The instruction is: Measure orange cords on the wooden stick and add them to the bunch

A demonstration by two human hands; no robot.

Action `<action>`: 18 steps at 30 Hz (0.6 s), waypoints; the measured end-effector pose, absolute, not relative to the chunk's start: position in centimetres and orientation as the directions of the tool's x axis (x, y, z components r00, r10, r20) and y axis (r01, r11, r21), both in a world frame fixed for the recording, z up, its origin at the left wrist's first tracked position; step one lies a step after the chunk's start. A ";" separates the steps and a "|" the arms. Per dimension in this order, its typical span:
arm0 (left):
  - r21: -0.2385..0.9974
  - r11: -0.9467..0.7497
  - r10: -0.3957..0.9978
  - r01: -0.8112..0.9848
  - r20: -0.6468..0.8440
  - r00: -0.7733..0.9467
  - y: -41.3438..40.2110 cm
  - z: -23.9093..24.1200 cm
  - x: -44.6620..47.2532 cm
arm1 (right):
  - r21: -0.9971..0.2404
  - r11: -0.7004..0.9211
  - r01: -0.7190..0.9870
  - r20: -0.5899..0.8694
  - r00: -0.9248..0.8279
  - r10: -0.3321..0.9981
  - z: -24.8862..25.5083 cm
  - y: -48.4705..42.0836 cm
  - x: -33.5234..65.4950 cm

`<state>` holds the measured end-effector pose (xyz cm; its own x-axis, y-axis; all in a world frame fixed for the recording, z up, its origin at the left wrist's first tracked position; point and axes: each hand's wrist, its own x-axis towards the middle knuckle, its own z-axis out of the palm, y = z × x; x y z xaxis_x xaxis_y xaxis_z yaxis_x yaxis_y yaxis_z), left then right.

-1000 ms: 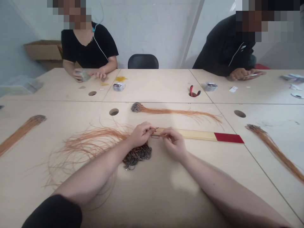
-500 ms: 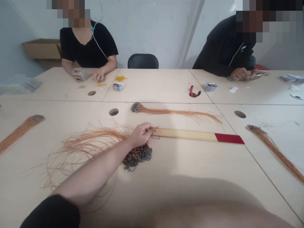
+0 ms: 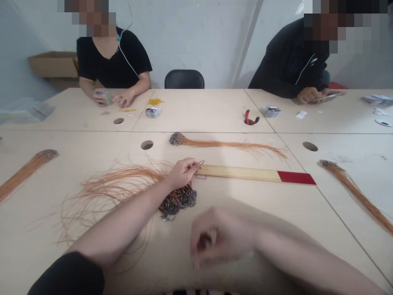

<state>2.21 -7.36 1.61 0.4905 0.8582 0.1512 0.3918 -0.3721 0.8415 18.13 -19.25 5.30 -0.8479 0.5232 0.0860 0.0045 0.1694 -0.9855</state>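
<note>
My left hand [image 3: 183,174] is closed in a pinch on a small dark metal hook [image 3: 202,162], whose curved end sticks out past the fingertips. It rests over the left end of a flat pale-yellow strip [image 3: 239,172] with a red end. Beneath the wrist lies a heap of dark fish hooks [image 3: 179,200], with orange lines [image 3: 113,180] fanning out to the left. My right hand [image 3: 219,237] hovers nearer to me, fingers curled and smeared by motion. Whether anything is in it, I cannot tell.
Bundles of hooks with orange lines lie behind [image 3: 215,143], at left [image 3: 29,170] and at right [image 3: 353,188]. Red-handled pliers [image 3: 251,119] stand in a table hole. Across sit two people [image 3: 115,57] [image 3: 285,61], with small stacked packs [image 3: 152,112] on the table.
My right hand has come into view from the lower right, over the near part of the table. The left hand stays in place; the hook in it has turned slightly and shows its bend.
</note>
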 end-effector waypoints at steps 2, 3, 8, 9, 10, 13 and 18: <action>0.841 -0.379 0.851 0.386 0.153 0.502 -7.3 1.6 2.2 | -0.953 0.278 0.122 0.190 -0.479 0.857 4.8 -17.0 19.0; 0.834 -0.393 0.845 0.389 0.160 0.511 -7.3 1.6 2.2 | -0.944 0.287 0.165 0.237 -0.265 0.935 4.1 -15.9 19.3; 0.758 -0.532 0.763 0.376 0.236 0.602 -7.2 1.6 2.0 | -0.944 0.288 0.163 0.274 -0.101 0.956 0.1 -12.5 19.8; 0.744 -0.557 0.742 0.369 0.246 0.624 -7.2 1.6 2.0 | -0.941 0.298 0.160 0.279 -0.135 0.951 -0.3 -12.3 19.8; 0.731 -0.579 0.722 0.362 0.252 0.644 -7.2 1.6 2.0 | -0.939 0.304 0.161 0.281 -0.148 0.948 -0.6 -12.1 19.8; 0.707 -0.617 0.684 0.345 0.266 0.679 -7.2 1.6 2.1 | -0.950 0.257 0.178 0.253 -0.047 0.966 -0.8 -12.0 19.5; 0.738 -0.547 0.751 0.396 0.223 0.621 -7.3 1.3 2.1 | -0.962 0.110 0.250 0.108 -0.020 0.994 2.5 -16.8 19.4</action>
<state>2.13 -7.28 1.29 0.6212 0.7512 0.2231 0.3959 -0.5466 0.7379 19.39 -16.75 2.48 -0.0202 0.9939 0.1083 0.2498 0.1099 -0.9620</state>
